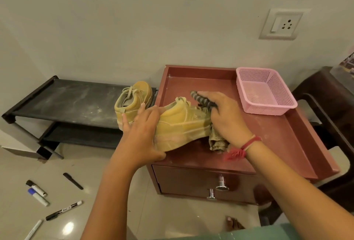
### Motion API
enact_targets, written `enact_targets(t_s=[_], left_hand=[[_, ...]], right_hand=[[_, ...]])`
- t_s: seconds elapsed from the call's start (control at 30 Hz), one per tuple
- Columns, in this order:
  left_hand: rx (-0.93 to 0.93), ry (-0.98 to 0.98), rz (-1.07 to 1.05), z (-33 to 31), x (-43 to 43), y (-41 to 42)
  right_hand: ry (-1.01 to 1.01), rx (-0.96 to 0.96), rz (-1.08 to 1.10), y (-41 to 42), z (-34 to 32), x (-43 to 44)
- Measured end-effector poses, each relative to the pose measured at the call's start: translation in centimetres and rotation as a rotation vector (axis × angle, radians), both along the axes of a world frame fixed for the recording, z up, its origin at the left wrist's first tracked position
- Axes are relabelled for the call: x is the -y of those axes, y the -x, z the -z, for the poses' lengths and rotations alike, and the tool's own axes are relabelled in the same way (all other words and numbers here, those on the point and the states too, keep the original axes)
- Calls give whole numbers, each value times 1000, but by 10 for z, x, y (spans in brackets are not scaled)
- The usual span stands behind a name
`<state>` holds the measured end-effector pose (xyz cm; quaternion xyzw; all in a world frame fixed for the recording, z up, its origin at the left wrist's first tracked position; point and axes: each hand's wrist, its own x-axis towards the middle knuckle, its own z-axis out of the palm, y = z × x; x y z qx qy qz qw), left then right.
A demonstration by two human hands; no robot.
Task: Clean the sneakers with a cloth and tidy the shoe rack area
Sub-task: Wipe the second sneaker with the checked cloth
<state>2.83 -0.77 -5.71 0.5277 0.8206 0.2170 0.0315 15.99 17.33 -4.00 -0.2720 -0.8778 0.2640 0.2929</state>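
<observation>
A dusty yellow sneaker (pixel 182 124) lies on its side across the front left of the red cabinet top (pixel 268 134). My left hand (pixel 141 136) holds its heel end, thumb under the sole. My right hand (pixel 224 117) grips a patterned cloth (pixel 203 101) bunched against the sneaker's toe; a beige part of the cloth hangs below the wrist. The second yellow sneaker (pixel 134 100) stands on the right end of the black shoe rack (pixel 67 101).
A pink mesh basket (pixel 266 90) sits at the cabinet's back right. Several markers (pixel 38 193) lie scattered on the tiled floor at lower left. A dark chair (pixel 329 105) stands right of the cabinet. The rack's top shelf is dusty.
</observation>
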Motion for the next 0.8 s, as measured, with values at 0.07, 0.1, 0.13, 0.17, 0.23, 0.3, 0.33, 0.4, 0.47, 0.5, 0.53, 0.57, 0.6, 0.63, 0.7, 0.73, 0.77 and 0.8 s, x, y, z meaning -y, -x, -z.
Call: enact_targets(t_s=[0.07,0.1,0.13,0.17,0.23,0.3,0.33,0.4,0.47,0.5,0.53,0.57,0.6,0.63,0.7,0.73,0.77,0.8], left_hand=[[-45,-3,25,1,-1,-2],[-58,-2,29,3,-1,-2],[-67,0,30,3,-1,-2],[-71,2,27,5,-1,-2],[-65,8,22,5,-1,0],[-61,11,22,5,-1,0],[-68,8,25,5,-1,0],[-80,2,30,6,-1,0],[-70,4,23,7,-1,2],[-61,8,19,7,-1,3],[-55,14,17,7,-1,3],[-51,21,15,6,-1,3],[-48,26,16,6,-1,2],[-47,24,19,6,-1,2],[-50,16,21,6,-1,1],[-53,14,20,6,-1,1],[-57,13,19,6,-1,1],[-60,15,20,6,-2,1]], right_hand=[[63,-80,20,2,-5,5],[56,-77,-40,2,-7,11],[26,-48,-142,2,-6,19],[-39,-2,-256,1,-2,27],[-148,78,-354,1,8,25],[-107,151,-229,2,8,9],[-96,185,-158,3,7,4],[-90,170,-155,2,5,10],[-97,130,-310,-3,7,27],[-99,125,-362,-6,8,30],[-94,138,-348,-7,9,25],[-87,163,-277,-5,8,16],[-85,205,-197,-4,6,8],[-96,246,-139,-2,4,4],[-94,237,-176,-1,1,11],[-92,218,-246,-3,2,19],[-87,192,-310,-6,4,25],[-81,189,-324,-9,4,24]])
